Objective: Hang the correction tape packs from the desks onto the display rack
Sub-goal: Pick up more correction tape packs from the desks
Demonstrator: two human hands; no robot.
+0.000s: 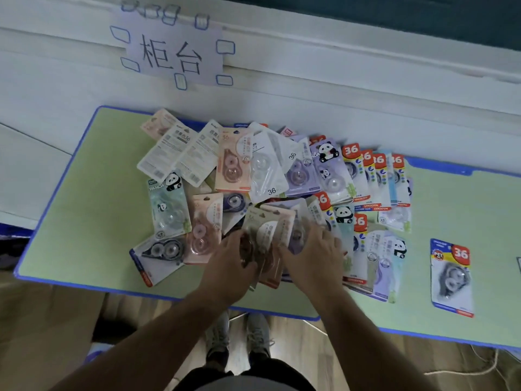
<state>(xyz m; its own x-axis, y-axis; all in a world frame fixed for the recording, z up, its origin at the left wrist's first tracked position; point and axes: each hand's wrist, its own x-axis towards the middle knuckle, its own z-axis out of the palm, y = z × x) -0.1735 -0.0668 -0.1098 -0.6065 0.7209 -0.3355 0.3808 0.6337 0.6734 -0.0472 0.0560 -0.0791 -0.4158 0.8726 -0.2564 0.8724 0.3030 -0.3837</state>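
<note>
- Head view: a loose heap of correction tape packs (282, 179) is spread over the middle of a desk (84, 193) with a matt pale-green top and a blue rim with rounded corners.
- The packs are flat rectangular cards under clear, glossy plastic blisters. Round tape wheels show through, and some cards are printed with pandas or a red "36" badge. Many packs overlap or lie tilted.
- One single pack (451, 277) with a blue border lies apart on the second desk (479, 221), which adjoins on the right.
- The left hand (234, 266) is laid on the near edge of the heap, its fingers curled round a beige pack (265, 230). The picture is blurred there.
- The right hand (313, 258) is placed just beside it, its fingers spread flat over lilac and pale packs.
- A white paper sign (172, 52) with two large handwritten characters is fixed to the white panelled wall by blue-edged tape strips.
- Grey shoes (239, 337) are seen on a wood-grain floor below the desk edge.
</note>
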